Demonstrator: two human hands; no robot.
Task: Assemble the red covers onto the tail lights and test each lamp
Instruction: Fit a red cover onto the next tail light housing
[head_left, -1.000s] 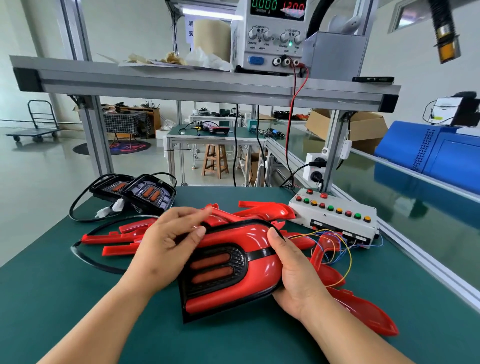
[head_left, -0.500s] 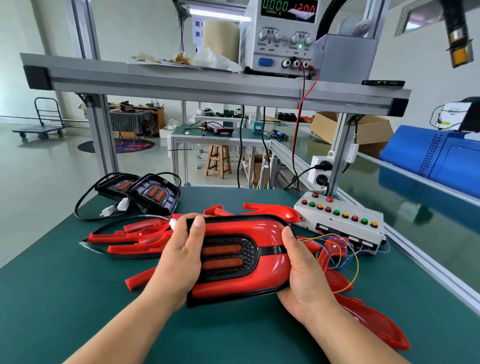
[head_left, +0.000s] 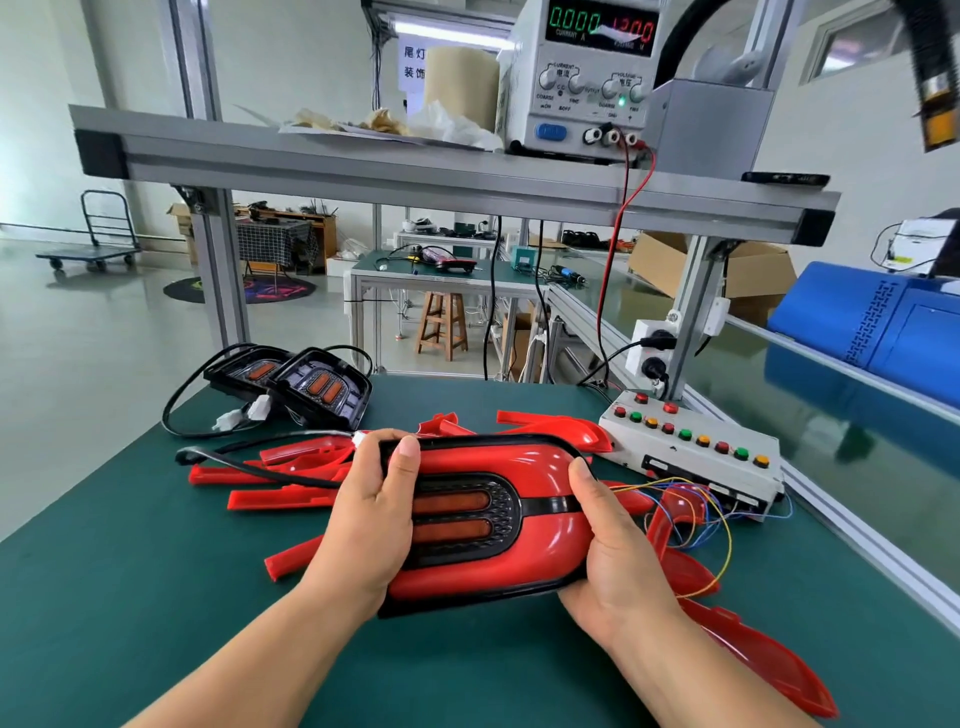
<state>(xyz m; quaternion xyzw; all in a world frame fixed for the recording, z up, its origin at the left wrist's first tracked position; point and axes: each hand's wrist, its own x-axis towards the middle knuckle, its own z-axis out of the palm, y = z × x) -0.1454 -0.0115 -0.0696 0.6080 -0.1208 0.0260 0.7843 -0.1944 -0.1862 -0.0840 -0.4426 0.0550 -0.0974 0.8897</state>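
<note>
Both hands are gripping one tail light low over the green counter. The left hand is wrapping the wide end, thumb lying on the top edge. The right hand is cupping the narrow end, thumb pressing on the red cover.

It is looking like a light, stiff plastic shell. The gloss is probably making it slippery, so holding it by the black rim at both ends, off the lens, seems wisest. Thin clips could be cracking if it is forced.

The cover is shining bright red around a black honeycomb panel with two amber bars, and a black band is running toward the narrow end. A black cable is trailing from the lamp's left end.

Loose red covers are lying beneath and on both sides of the lamp. Beyond it to the left, two uncovered lamps are sitting. Beyond it to the right, a button box is standing, with coloured wires spilling toward the lamp.
</note>
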